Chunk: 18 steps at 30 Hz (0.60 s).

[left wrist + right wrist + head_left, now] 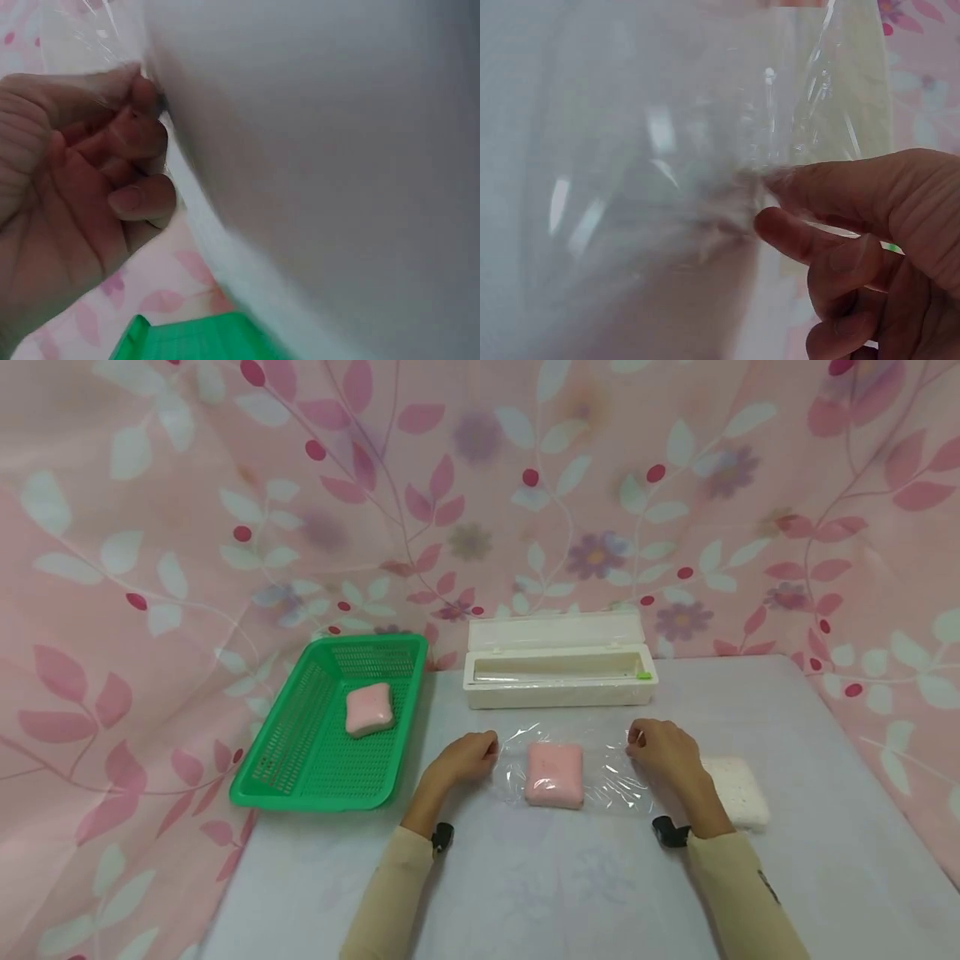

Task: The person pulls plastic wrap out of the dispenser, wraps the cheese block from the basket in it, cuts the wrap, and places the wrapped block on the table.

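A sheet of clear cling film (611, 781) is stretched between the two hands, creased and shiny. My left hand (467, 756) pinches its left edge between thumb and forefinger, with the other fingers curled. On the opposite side my right hand (667, 756) pinches the film's right edge, and the gathered folds (727, 217) show in the right wrist view. A pink rounded-square block (555, 774) lies between the hands, overlapped by the film in the head view. Whether the film lies over or under this block I cannot tell.
Behind the film stands a white cling film dispenser box (558, 695) with its lid raised. A green basket (322, 785) at the left holds another pink block (369, 709). A white block (738, 792) lies beside the right wrist. Floral cloth (480, 485) hangs behind the table.
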Tool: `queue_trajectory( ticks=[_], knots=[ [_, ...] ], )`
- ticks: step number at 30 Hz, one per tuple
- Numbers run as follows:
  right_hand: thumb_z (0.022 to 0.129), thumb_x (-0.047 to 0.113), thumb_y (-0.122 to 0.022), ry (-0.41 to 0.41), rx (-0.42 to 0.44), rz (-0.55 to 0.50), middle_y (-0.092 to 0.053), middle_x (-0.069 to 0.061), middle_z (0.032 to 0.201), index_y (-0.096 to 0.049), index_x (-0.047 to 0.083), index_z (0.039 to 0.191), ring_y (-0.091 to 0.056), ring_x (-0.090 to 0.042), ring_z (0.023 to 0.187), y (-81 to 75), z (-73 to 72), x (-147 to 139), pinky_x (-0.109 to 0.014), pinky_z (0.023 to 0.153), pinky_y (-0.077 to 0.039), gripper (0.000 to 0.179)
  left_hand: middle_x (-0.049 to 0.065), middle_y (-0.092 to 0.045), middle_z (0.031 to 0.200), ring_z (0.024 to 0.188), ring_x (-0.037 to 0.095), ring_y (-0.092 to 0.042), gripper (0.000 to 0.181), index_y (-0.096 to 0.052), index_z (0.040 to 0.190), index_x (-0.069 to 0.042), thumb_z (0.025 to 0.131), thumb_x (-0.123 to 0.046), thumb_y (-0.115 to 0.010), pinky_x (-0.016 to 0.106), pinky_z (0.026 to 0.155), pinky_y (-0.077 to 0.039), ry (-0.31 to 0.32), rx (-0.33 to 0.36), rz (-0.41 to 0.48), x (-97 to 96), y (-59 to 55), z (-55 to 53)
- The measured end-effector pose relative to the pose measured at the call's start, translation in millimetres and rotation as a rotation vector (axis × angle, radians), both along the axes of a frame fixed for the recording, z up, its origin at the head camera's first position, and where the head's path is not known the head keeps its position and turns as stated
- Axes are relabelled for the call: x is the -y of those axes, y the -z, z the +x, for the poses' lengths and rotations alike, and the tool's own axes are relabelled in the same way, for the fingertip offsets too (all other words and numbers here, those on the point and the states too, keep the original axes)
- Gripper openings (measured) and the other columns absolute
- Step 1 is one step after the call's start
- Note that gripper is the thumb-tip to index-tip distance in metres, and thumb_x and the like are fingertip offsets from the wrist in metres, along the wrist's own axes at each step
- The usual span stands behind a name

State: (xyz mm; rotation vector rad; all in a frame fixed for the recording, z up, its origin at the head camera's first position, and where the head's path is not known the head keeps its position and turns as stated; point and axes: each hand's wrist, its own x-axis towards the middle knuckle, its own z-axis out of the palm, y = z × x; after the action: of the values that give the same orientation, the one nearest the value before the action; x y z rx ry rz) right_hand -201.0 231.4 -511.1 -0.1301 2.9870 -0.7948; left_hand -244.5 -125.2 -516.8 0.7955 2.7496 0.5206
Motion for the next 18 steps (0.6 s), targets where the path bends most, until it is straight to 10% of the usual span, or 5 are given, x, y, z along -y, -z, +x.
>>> queue_trajectory(
  ticks=[10, 18],
  knots=[
    [0.089, 0.016, -0.069, -0.077, -0.177, -0.007, -0.058, -0.020, 0.131, -0.056, 0.006, 0.132, -0.055, -0.042, 0.117, -33.1, 34.4, 23, -0.058, 0.089, -0.045, 0.046, 0.009, -0.061, 0.106, 0.086, 0.020, -0.062, 0.029, -0.062, 0.118, -0.004, 0.090, 0.003, -0.061, 0.032, 0.071, -0.052, -0.079, -0.283, 0.050, -11.7, -42.5, 36.5],
    [0.077, 0.039, -0.083, -0.203, -0.070, -0.016, -0.058, -0.018, 0.134, -0.050, 0.008, 0.141, -0.057, -0.039, 0.119, -13.9, 57.8, 67, -0.056, 0.091, -0.045, 0.079, 0.004, -0.065, 0.101, 0.085, 0.016, -0.063, 0.038, -0.060, 0.120, -0.010, 0.089, -0.027, -0.074, 0.030, 0.070, -0.051, 0.032, -0.166, -0.019, -38.4, -41.5, 69.8]
  ],
)
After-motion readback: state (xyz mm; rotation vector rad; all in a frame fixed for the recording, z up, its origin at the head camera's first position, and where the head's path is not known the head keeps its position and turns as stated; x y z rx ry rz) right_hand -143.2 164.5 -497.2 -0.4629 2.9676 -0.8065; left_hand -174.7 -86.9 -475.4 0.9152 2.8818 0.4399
